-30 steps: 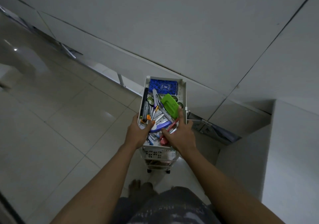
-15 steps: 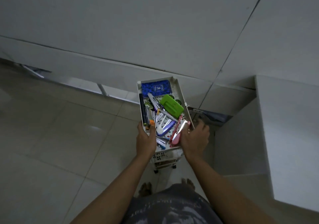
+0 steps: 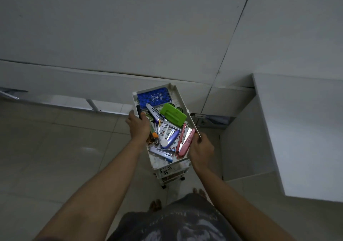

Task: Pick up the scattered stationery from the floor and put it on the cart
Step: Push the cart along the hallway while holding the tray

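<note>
Head view: left hand hides the cart rim's left edge.

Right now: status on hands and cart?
Left hand grips cart's left rim; right hand grips right rim. Cart top tray full of stationery: blue notebook, green hole punch. Nothing blocking.
</note>
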